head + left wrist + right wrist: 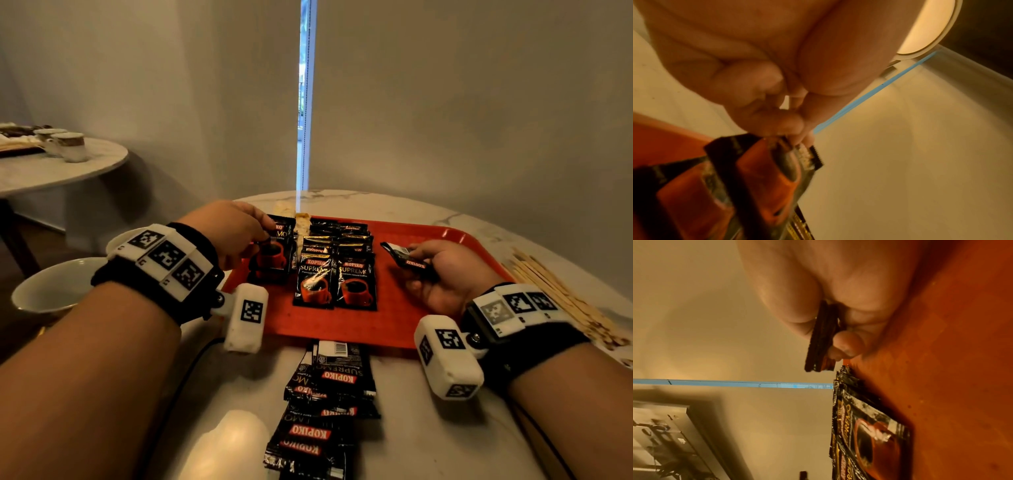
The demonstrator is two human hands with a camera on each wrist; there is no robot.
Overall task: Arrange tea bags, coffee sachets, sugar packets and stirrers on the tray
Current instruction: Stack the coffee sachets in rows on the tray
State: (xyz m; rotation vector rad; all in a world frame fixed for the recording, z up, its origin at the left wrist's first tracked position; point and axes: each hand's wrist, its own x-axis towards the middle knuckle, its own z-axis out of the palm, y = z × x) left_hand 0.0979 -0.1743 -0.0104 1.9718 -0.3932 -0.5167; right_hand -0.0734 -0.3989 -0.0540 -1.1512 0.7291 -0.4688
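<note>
I am pinching the top edge of a glossy black coffee sachet with my left hand, fingers curled round it at the far left of the red tray. Its foil face is showing a red cup and Kopiko lettering, with a serrated top edge. My right hand is gripping a small stack of sachets between thumb and fingers, hovering over the tray's bare, finely textured right half. Two neat overlapping columns of sachets are lying flat mid-tray, with pale packets behind them. A loose heap of sachets is sitting on the marble table just before the tray, and thin wooden stirrers are lying on my right.
</note>
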